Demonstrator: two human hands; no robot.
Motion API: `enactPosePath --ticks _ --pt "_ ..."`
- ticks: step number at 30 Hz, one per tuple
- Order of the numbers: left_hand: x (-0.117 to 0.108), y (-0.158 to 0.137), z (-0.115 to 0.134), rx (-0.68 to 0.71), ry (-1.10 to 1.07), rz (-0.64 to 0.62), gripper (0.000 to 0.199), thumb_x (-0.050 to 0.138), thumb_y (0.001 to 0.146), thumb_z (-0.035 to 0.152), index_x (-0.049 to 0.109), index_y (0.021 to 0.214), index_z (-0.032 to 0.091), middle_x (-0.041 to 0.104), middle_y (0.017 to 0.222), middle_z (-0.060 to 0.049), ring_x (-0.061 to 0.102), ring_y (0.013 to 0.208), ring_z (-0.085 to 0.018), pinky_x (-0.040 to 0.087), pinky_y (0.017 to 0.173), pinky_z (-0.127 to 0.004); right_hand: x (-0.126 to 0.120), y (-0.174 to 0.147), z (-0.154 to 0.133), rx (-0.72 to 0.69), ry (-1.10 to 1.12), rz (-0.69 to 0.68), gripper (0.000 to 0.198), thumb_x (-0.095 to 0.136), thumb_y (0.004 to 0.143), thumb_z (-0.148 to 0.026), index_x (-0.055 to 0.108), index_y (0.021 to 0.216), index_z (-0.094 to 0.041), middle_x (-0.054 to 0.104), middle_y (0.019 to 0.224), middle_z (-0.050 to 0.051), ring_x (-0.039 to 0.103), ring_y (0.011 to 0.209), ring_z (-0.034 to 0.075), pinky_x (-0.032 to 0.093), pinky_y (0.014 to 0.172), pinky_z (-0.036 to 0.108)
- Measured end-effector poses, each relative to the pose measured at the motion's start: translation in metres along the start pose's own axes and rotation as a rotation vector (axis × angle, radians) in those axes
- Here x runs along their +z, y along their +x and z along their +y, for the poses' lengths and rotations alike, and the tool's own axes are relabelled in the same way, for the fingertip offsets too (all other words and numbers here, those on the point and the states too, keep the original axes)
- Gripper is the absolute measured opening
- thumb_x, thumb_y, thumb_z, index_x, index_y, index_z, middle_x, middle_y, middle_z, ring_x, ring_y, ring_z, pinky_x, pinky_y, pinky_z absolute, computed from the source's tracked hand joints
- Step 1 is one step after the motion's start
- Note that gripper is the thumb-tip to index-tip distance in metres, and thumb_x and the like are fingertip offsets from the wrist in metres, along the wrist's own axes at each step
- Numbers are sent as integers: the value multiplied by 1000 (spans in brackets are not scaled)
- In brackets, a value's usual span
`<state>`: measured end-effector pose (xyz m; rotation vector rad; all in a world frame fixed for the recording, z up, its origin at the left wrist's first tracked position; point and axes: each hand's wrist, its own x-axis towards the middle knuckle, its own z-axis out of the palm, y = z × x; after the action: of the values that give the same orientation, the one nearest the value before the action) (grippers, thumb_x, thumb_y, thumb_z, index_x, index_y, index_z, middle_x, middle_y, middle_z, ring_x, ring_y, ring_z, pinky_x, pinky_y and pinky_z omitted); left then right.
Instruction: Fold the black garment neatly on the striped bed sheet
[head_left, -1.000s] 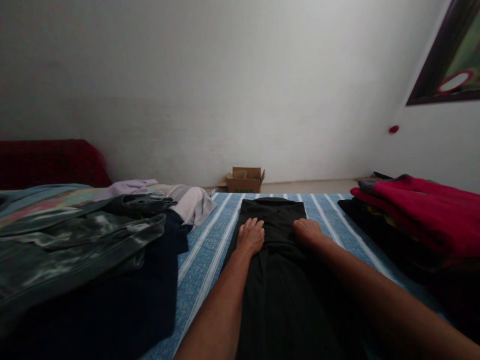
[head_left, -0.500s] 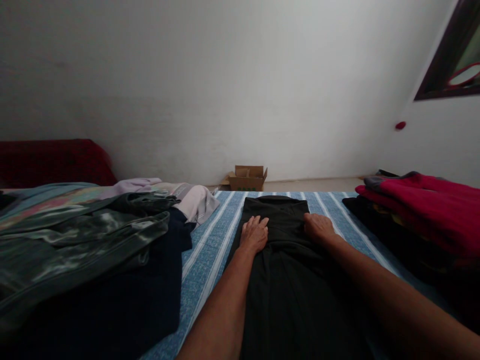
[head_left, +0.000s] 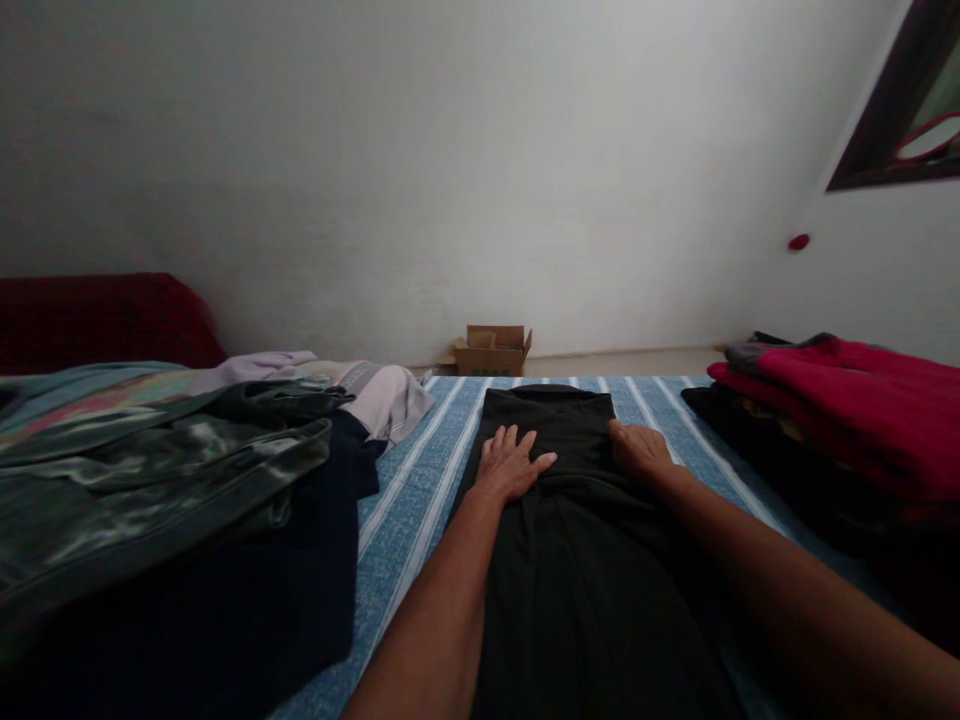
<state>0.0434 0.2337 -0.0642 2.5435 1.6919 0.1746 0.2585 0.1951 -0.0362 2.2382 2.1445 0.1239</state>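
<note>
The black garment lies lengthwise on the striped blue sheet before you, your left hand spread loosely on top, grasping nothing. Your right hand curls at its right edge; whether it pinches cloth, I cannot tell. Red folded clothes sit farther right.

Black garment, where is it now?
In the head view, the black garment lies lower centre on the striped sheet, under the left hand, between the clothes heap at left and the folded stack at right.
</note>
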Motion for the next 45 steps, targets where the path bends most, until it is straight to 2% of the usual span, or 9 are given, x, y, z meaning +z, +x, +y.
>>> enactPosePath --ticks 6,10,14,17,21,30,37,41,45 --pt "-7 -2 6 0 -13 13 71 30 82 66 30 138 21 24 147 -15 15 136 -32 19 105 -49 1 2 9 2 50 7 24 40 85 -14 53 106 -16 66 95 14 62 90 23 40 68 29" --pt "-10 0 10 122 -39 73 57 42 86 47 32 136 22 25 148 -9 14 137 -24 21 106 -43 1 6 19 36 111 24 26 37 90 -24 54 109 -19 65 95 13 61 90 24 38 67 29" --pt "-7 4 11 196 -95 -27 47 35 90 33 33 136 25 29 146 -5 21 135 -17 21 107 -39 -2 3 30 29 189 28 33 35 92 -40 57 106 -20 65 96 10 60 90 22 38 66 26" --pt "-5 6 11 203 -100 -62 47 30 91 39 33 136 26 30 146 -6 23 135 -19 20 107 -43 -5 -4 37 -23 231 -19 30 47 85 -43 62 97 -20 67 91 6 60 85 18 37 62 23" --pt "-6 6 12 210 -90 -109 60 27 87 59 29 138 28 24 148 -9 17 136 -23 15 107 -48 -5 -12 46 -29 237 -105 14 56 76 -24 67 80 -18 67 79 4 61 75 16 35 57 21" --pt "-11 8 14 211 -62 -122 74 27 79 71 27 140 28 20 149 -10 14 137 -25 11 107 -47 -20 -23 58 85 177 -64 23 54 76 -24 66 96 -20 66 100 9 59 94 22 37 66 24" --pt "-11 12 14 210 -18 -97 74 25 80 70 28 140 26 22 149 -11 16 137 -24 13 107 -46 -56 -123 77 202 130 -42 21 52 79 -38 66 83 -24 68 83 6 63 79 22 32 55 26" --pt "-11 15 14 210 -10 -90 74 24 80 70 28 140 27 22 149 -10 16 137 -24 14 107 -47 -34 -203 92 358 252 -30 24 46 82 -46 64 84 -28 68 79 2 63 75 20 36 57 27" --pt "-13 15 15 202 6 -91 74 23 81 70 28 140 26 22 149 -10 17 136 -25 15 106 -47 -1 -246 98 444 403 -19 40 45 80 -56 64 98 -26 68 95 5 64 84 23 45 69 30"
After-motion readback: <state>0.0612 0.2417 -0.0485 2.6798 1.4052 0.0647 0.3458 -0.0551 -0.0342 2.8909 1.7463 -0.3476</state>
